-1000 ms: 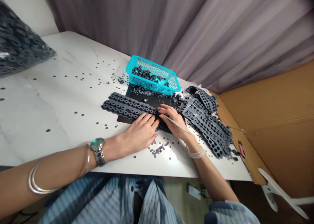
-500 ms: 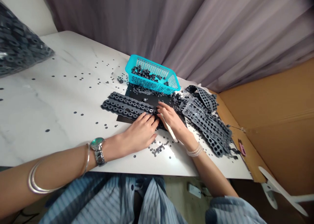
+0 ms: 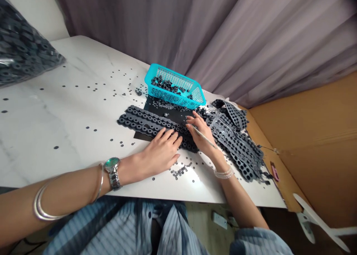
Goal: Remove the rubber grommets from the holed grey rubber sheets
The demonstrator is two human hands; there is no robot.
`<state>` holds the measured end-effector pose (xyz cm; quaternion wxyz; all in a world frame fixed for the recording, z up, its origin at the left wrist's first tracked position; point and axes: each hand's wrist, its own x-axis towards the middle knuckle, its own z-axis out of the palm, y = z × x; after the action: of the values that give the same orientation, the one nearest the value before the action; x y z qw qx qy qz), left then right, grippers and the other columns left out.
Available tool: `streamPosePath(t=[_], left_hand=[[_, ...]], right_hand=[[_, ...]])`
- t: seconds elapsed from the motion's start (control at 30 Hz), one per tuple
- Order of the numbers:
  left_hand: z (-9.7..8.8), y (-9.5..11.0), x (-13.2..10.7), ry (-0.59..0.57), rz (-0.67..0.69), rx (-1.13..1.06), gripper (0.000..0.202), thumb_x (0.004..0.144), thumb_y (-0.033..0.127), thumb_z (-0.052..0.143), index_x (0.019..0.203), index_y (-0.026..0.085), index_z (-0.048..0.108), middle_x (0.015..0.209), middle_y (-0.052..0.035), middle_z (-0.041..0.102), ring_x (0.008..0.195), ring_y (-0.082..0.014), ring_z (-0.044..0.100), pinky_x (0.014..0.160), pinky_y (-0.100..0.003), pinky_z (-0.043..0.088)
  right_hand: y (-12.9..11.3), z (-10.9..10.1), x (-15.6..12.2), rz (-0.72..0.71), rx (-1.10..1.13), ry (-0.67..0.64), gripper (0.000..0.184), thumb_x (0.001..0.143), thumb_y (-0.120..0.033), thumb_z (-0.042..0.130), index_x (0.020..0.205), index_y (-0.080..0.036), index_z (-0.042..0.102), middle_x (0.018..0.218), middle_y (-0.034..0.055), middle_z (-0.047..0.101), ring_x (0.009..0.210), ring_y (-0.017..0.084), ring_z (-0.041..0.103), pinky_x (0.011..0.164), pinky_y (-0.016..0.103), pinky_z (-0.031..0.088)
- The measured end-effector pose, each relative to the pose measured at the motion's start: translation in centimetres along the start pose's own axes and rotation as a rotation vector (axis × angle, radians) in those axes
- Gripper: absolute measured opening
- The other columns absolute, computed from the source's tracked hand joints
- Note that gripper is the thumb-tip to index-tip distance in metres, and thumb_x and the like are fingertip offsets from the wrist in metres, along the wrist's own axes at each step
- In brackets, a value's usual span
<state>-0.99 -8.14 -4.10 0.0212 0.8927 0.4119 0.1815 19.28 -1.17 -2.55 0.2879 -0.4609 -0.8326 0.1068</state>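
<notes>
A dark grey sheet (image 3: 134,120) with rows of ring-shaped pieces lies slantwise over a black mat (image 3: 181,116). My left hand (image 3: 157,155) rests flat on the sheet's near edge, fingers stretched out, gripping nothing. At the sheet's right part, my right hand (image 3: 203,136) is closed around a slim whitish stick-like tool (image 3: 206,139). The tool's tip is too small to make out. On the mat beyond the sheet sits a small shiny dark ring piece (image 3: 165,114).
A turquoise basket (image 3: 170,96) holding loose dark rings stands behind the mat. Punched grey sheets (image 3: 234,143) pile up at right, near a pink tool (image 3: 275,172) by the cardboard. Small dark discs (image 3: 181,171) are scattered about. A clear bag of rings (image 3: 25,50) is at left.
My right hand has shifted slightly right along the sheet, away from my left fingertips, and the tool has turned to look thinner. My left hand has barely moved.
</notes>
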Motion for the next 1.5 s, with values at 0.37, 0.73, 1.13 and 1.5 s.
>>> streamPosePath(t=[0.37,0.73,1.13,1.5], left_hand=[[0.1,0.0,0.1,-0.006,-0.012,0.017,0.046,0.093,0.032,0.054,0.128,0.003,0.057,0.127,-0.0206,0.062,0.124,-0.0321,0.053,0.113,-0.048,0.031],[0.3,0.0,0.1,-0.002,0.007,0.052,0.045,0.094,0.033,0.051,0.128,0.003,0.057,0.127,-0.0220,0.063,0.125,-0.0327,0.054,0.112,-0.049,0.032],[0.2,-0.3,0.1,-0.008,0.043,-0.002,0.045,0.095,0.031,0.049,0.128,0.002,0.057,0.128,-0.0229,0.062,0.124,-0.0324,0.053,0.108,-0.048,0.037],[0.4,-0.4,0.6,0.053,0.067,-0.079,0.047,0.096,0.029,0.048,0.135,0.004,0.053,0.138,-0.0197,0.057,0.133,-0.0291,0.048,0.114,-0.045,0.030]], right_hand=[[-1.3,1.5,-0.1,-0.151,0.011,-0.143,0.019,0.099,-0.032,0.048,0.110,-0.023,0.062,0.135,0.0114,0.062,0.137,0.024,0.048,0.111,0.049,0.043],[-1.1,2.1,0.1,-0.147,0.035,-0.171,0.019,0.101,-0.032,0.041,0.107,-0.022,0.057,0.130,0.0138,0.063,0.137,0.022,0.048,0.110,0.045,0.047],[1.0,-0.5,1.4,-0.069,-0.070,0.073,0.024,0.101,-0.034,0.040,0.111,-0.022,0.058,0.128,0.0163,0.062,0.144,0.028,0.037,0.116,0.056,0.034],[-0.6,-0.2,2.4,0.027,0.239,-0.066,0.023,0.097,-0.044,0.051,0.099,-0.024,0.062,0.118,0.0087,0.071,0.135,0.024,0.051,0.108,0.046,0.046]])
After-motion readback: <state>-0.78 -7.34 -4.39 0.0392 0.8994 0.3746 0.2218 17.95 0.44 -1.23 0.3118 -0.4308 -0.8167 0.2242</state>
